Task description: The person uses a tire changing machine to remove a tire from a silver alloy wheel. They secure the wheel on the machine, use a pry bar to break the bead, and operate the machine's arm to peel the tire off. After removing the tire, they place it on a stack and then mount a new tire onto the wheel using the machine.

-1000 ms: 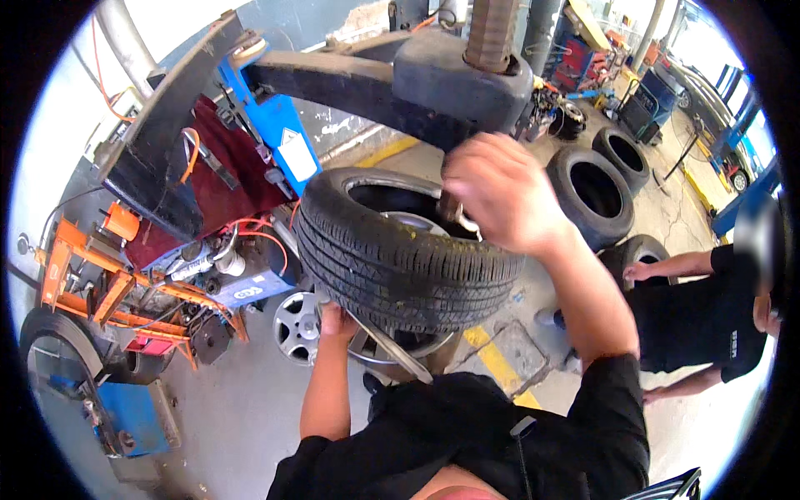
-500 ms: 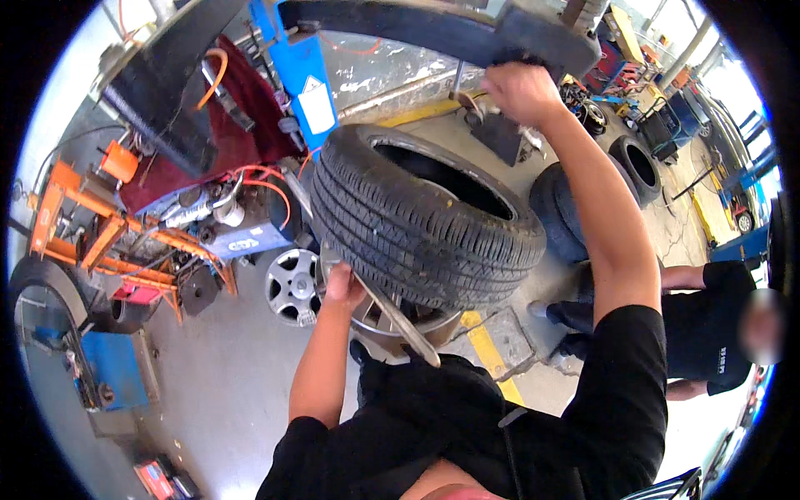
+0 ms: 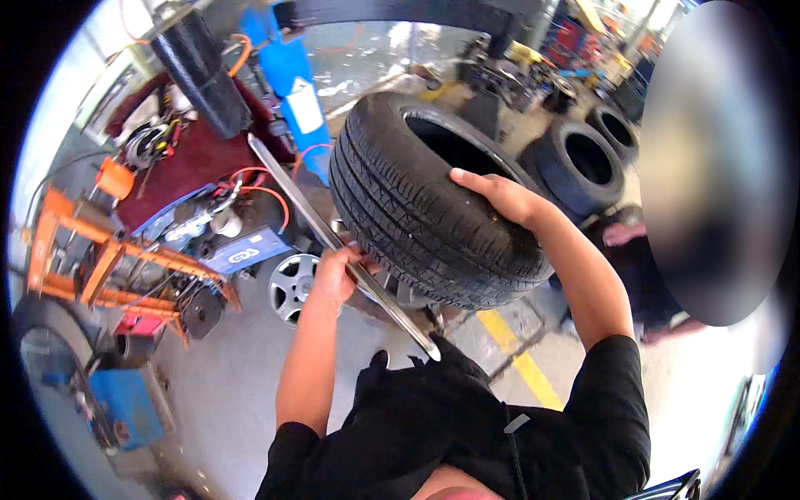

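Note:
A black car tire (image 3: 417,200) stands tilted in front of me, its opening facing up and to the right. My right hand (image 3: 504,196) grips the tire's upper edge by the opening; the fingertips are partly hidden. My left hand (image 3: 337,279) is wrapped round a long metal tire iron (image 3: 296,192), which runs along the tire's left side. The bar's near end lies close to my body, and its far end points up to the left. Part of a metal wheel rim shows under the tire, mostly hidden.
A black machine arm (image 3: 400,12) and a blue post (image 3: 292,92) stand beyond the tire. An orange frame (image 3: 100,258) is at left, with a silver wheel (image 3: 293,287) on the floor. More tires (image 3: 587,158) lie at right, near another person (image 3: 625,275).
My right hand has come down from the machine arm and taken hold of the tire. The tire iron's far end now shows further out, and the other person has come closer.

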`<move>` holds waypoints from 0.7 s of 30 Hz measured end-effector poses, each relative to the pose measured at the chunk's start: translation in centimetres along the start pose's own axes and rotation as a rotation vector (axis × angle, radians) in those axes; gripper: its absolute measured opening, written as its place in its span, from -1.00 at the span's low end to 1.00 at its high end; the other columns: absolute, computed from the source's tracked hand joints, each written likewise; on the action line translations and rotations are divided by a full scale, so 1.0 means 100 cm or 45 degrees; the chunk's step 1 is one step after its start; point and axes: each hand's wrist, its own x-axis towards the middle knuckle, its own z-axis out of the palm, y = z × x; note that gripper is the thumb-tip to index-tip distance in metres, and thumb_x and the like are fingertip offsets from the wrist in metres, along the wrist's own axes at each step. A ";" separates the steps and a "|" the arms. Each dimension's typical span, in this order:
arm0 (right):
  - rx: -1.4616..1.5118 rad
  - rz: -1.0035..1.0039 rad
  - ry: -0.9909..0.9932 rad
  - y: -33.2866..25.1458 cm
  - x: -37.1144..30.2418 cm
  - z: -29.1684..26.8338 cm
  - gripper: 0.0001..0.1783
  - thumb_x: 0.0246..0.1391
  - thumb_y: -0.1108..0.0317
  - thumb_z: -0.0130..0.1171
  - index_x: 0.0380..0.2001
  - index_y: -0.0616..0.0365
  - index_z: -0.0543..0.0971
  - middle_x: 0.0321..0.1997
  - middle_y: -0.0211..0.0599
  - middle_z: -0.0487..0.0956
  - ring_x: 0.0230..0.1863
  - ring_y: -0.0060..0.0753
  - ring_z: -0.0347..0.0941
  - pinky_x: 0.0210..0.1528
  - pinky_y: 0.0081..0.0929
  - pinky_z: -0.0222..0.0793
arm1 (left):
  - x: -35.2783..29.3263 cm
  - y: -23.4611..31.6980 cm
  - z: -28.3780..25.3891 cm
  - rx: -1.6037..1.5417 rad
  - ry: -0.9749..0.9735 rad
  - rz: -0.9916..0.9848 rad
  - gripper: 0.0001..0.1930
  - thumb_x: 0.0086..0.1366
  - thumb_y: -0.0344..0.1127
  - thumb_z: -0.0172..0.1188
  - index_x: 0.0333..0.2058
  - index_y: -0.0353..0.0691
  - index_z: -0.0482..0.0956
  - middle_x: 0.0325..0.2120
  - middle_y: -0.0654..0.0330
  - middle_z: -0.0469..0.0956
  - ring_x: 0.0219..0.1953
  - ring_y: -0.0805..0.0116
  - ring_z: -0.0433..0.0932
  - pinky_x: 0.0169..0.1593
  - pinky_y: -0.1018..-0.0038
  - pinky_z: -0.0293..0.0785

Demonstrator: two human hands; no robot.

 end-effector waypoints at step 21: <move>1.055 1.202 1.501 0.448 -0.344 0.680 0.23 0.13 -0.78 -0.09 0.13 0.32 0.68 0.19 0.24 0.67 0.31 0.18 0.56 0.40 -0.04 0.39 | -0.133 -0.162 0.029 1.601 -1.183 -1.072 -0.71 0.20 -0.59 -0.01 -0.15 -0.09 0.46 -0.49 0.25 0.49 -0.74 0.54 0.22 -0.70 0.56 0.11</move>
